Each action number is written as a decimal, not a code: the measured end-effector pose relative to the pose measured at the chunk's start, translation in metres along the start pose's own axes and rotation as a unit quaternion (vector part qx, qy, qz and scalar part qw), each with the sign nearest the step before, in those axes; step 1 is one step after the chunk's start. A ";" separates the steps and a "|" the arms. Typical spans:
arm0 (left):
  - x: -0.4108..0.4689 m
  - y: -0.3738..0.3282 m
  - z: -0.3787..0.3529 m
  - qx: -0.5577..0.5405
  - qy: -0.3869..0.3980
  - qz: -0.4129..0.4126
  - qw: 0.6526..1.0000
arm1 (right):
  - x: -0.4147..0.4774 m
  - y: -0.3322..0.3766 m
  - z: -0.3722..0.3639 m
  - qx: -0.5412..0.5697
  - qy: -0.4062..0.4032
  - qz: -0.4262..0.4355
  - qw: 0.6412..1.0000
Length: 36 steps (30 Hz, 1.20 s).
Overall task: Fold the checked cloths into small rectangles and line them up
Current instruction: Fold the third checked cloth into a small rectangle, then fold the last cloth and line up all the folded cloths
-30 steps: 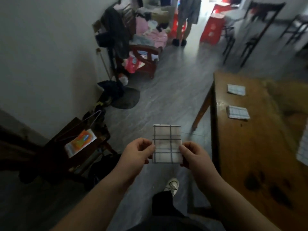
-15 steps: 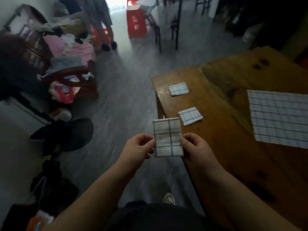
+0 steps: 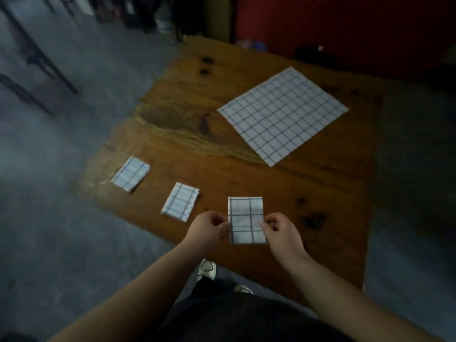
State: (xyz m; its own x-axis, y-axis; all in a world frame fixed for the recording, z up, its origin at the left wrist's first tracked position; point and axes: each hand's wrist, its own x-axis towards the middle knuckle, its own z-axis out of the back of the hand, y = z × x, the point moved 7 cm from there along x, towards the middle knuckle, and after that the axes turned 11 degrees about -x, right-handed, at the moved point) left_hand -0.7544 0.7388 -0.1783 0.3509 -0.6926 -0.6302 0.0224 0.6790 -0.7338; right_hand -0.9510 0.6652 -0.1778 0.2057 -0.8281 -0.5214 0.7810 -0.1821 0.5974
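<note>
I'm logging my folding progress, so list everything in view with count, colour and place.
Brown wooden table: one, brown, centre of view.
Small folded checked cloth rectangles: two, white with dark lines, apart near the table's left edge.
Held folded checked cloth: one, same colours, over the table's near edge.
Large unfolded checked cloth: one, same colours, flat on the table's far part.
Grey floor: one, grey, around the table.
Dark furniture legs: count unclear, dark, far left.
White shoes: two, white, on the near floor.
Hands: two, left hand and right hand each pinching a side edge of the held cloth.
</note>
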 end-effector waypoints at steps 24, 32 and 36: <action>0.076 0.025 -0.030 0.389 0.177 -0.143 0.893 | 0.000 -0.029 -0.087 -0.151 -0.009 -0.115 0.982; 0.050 0.015 -0.046 0.546 0.197 -0.202 0.789 | -0.006 -0.035 -0.074 -0.182 0.009 -0.072 0.981; 0.022 -0.005 -0.075 0.569 0.203 -0.255 0.755 | -0.034 -0.058 -0.026 -0.180 -0.063 -0.075 0.979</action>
State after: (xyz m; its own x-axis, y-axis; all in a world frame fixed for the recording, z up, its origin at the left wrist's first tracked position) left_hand -0.8171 0.7020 -0.2077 -0.2862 -0.7945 -0.5355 0.9286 -0.0924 -0.3593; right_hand -0.9878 0.7175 -0.2105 0.0162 -0.8698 -0.4932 0.9584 -0.1271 0.2555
